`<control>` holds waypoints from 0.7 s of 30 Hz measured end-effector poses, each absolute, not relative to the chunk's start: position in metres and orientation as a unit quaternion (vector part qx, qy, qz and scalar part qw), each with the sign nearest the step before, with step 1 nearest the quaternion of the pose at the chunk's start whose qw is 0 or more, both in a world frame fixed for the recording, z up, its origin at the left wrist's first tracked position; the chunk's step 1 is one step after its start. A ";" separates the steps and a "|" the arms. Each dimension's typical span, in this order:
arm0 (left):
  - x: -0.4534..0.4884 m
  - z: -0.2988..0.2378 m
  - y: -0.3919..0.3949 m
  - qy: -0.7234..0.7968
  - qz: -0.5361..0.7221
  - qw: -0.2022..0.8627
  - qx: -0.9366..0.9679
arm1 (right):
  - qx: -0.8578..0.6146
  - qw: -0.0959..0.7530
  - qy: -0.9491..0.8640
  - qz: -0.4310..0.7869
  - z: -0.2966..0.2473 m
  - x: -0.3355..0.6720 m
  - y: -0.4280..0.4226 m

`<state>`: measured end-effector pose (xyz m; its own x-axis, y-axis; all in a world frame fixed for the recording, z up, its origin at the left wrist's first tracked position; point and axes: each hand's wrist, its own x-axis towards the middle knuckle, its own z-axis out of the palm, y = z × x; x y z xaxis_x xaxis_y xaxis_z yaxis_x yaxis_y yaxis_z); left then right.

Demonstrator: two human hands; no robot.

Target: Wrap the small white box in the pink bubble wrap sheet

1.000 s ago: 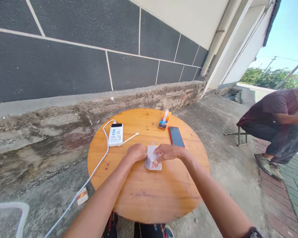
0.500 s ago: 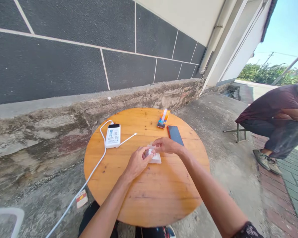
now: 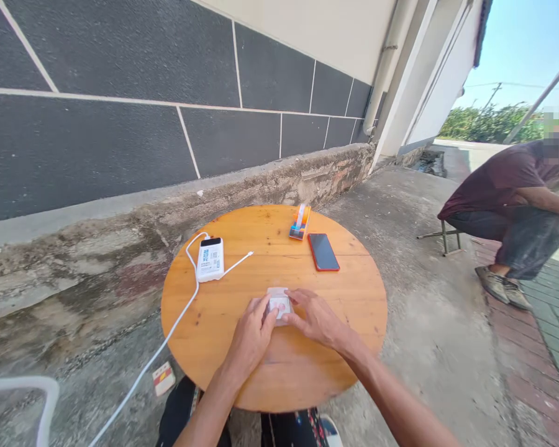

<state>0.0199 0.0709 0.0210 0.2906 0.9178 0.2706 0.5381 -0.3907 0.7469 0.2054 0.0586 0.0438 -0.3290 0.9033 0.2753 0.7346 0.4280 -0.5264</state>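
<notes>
A small, flat white package (image 3: 279, 305) with translucent wrapping lies on the round wooden table (image 3: 279, 379), in front of me. My left hand (image 3: 254, 326) grips its left side, with the thumb resting on the top face. My right hand (image 3: 314, 315) holds the right side between thumb and fingers. Faint reddish marks show on the package's face, too small to read. Beyond the hands are a red-edged smartphone (image 3: 323, 252) and an orange and blue tape dispenser (image 3: 300, 222).
A white power bank (image 3: 211, 259) with a white cable (image 3: 177, 323) sits at the table's left; the cable runs off the edge. A tiled wall (image 3: 121, 136) stands behind. To the right, a person (image 3: 507, 198) sits on a low stool. A small carton (image 3: 163, 379) lies on the ground.
Both hands and the package have come nearer to me. My right hand has moved from over the package to its right side, uncovering the phone's near end.
</notes>
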 end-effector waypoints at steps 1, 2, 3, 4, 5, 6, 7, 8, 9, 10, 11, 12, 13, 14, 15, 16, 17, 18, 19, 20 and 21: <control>0.016 0.020 0.063 0.481 0.351 0.268 0.757 | -0.504 0.263 -0.809 0.150 0.044 0.203 0.050; 0.013 0.020 0.055 0.483 0.350 0.267 0.757 | -0.498 0.254 -0.817 0.143 0.045 0.202 0.042; 0.009 0.020 0.049 0.485 0.346 0.268 0.757 | -0.493 0.244 -0.824 0.135 0.045 0.200 0.034; 0.006 0.020 0.043 0.485 0.341 0.270 0.759 | -0.491 0.233 -0.829 0.128 0.046 0.198 0.029; 0.003 0.021 0.039 0.485 0.334 0.272 0.761 | -0.492 0.224 -0.832 0.121 0.046 0.196 0.024; 0.000 0.022 0.035 0.486 0.329 0.272 0.763 | -0.495 0.215 -0.834 0.116 0.046 0.193 0.022; -0.003 0.023 0.032 0.488 0.327 0.271 0.762 | -0.497 0.208 -0.835 0.114 0.046 0.191 0.020; -0.005 0.024 0.029 0.490 0.330 0.267 0.761 | -0.498 0.202 -0.836 0.114 0.046 0.189 0.019; -0.007 0.024 0.026 0.489 0.337 0.261 0.761 | -0.498 0.198 -0.836 0.115 0.047 0.187 0.019; -0.008 0.023 0.024 0.486 0.348 0.250 0.762 | -0.498 0.195 -0.837 0.116 0.047 0.185 0.019; -0.009 0.022 0.022 0.479 0.360 0.237 0.765 | -0.498 0.193 -0.837 0.118 0.047 0.183 0.019; -0.010 0.020 0.020 0.469 0.369 0.224 0.771 | -0.499 0.193 -0.837 0.118 0.048 0.182 0.019; -0.010 0.017 0.019 0.457 0.375 0.213 0.778 | -0.500 0.193 -0.836 0.118 0.049 0.181 0.019; -0.011 0.014 0.019 0.447 0.379 0.206 0.784 | -0.500 0.192 -0.836 0.118 0.050 0.181 0.018; -0.011 0.011 0.019 0.438 0.384 0.203 0.787 | -0.499 0.188 -0.837 0.120 0.052 0.182 0.018; -0.011 0.008 0.020 0.430 0.390 0.203 0.788 | -0.494 0.184 -0.840 0.127 0.055 0.184 0.018; -0.011 0.005 0.021 0.422 0.398 0.204 0.788 | -0.484 0.180 -0.845 0.139 0.058 0.186 0.019; -0.012 0.004 0.022 0.416 0.407 0.206 0.787 | -0.468 0.181 -0.851 0.156 0.062 0.190 0.022; -0.012 0.003 0.023 0.411 0.417 0.205 0.784 | -0.450 0.186 -0.855 0.177 0.066 0.193 0.027; -0.012 0.003 0.023 0.408 0.427 0.203 0.781 | -0.431 0.198 -0.858 0.198 0.069 0.197 0.035; -0.012 0.003 0.024 0.406 0.435 0.201 0.779 | -0.418 0.222 -0.855 0.213 0.071 0.200 0.044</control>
